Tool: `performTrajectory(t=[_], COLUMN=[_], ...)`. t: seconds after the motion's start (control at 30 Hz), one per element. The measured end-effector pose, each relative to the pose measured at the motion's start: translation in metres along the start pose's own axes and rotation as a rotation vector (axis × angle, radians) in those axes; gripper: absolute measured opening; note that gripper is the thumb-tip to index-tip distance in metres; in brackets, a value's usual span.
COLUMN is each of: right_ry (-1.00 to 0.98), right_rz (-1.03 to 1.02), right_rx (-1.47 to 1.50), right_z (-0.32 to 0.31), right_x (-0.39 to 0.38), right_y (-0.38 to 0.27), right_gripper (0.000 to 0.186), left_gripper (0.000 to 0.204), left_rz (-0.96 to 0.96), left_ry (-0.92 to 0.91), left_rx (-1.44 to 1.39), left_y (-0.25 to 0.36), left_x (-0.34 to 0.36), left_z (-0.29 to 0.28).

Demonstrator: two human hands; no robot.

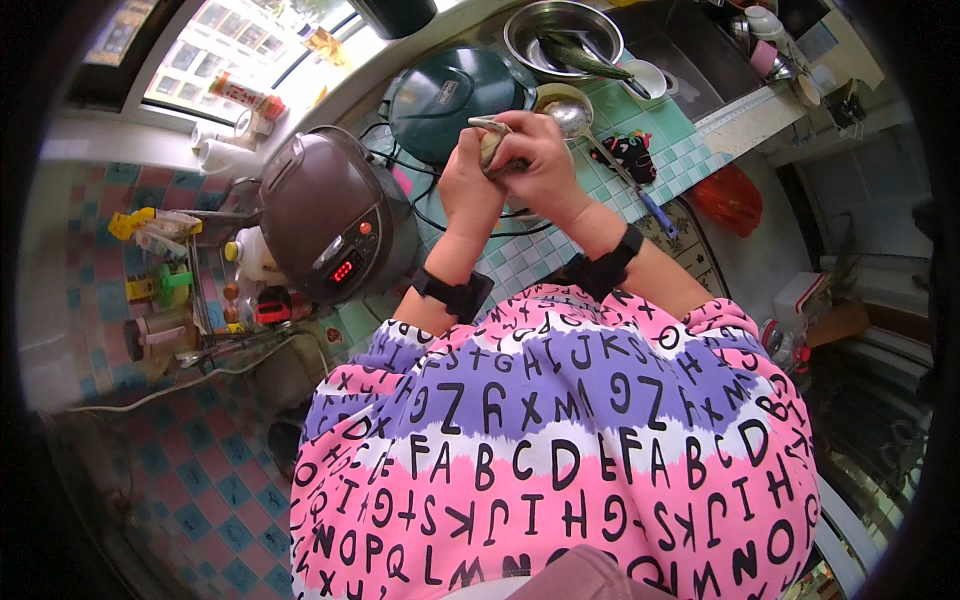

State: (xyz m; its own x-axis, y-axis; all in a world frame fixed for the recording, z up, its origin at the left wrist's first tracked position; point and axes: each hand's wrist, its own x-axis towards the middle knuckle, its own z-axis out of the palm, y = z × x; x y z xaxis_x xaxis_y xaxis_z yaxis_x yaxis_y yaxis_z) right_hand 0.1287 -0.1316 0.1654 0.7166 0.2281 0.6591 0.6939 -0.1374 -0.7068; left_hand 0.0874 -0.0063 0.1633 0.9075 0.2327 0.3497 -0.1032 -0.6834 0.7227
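My left hand (468, 190) and my right hand (545, 165) are closed together over the counter, fingers bent inward. Between them shows a small pale brownish thing (490, 146) with a light stalk-like tip sticking out at the top; its exact kind is hard to make out. The fingers hide most of it. Just beyond my hands sits a dark green round lidded appliance (455, 100). A metal ladle (570, 118) with a blue handle end lies right of my right hand, its bowl over a yellowish bowl (548, 92).
A brown rice cooker (325, 215) with a lit display stands at left, black cords beside it. At the back, a steel basin (515, 40) holds a green ridged gourd (585, 58). Further right are a dark patterned cloth (628, 157), a sink (690, 60) and a red plastic bag (728, 200).
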Motion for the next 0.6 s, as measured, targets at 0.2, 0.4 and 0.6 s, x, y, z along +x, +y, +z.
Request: performTrajectory(t=[0.2,0.4,0.6], right_ry=[0.000,-0.071,-0.030], right_rz=[0.309,0.573,0.655], right_rx=[0.450,0.838,0.815], right_z=[-0.013,-0.019,-0.018], right_x=[0.001,-0.014,-0.028], right_y=[0.015,0.049,0.042], right_gripper=[0.016,0.013,0.012], left_gripper=[0.049,0.055,0.055], left_rz=[-0.033,-0.040,-0.003], left_ry=[-0.020,-0.047,-0.053], left_rx=[-0.041,-0.036,-0.006], left_y=[-0.007,-0.007,-0.005], left_x=[0.001,0.005,0.007], left_z=[-0.005,-0.004,-0.004])
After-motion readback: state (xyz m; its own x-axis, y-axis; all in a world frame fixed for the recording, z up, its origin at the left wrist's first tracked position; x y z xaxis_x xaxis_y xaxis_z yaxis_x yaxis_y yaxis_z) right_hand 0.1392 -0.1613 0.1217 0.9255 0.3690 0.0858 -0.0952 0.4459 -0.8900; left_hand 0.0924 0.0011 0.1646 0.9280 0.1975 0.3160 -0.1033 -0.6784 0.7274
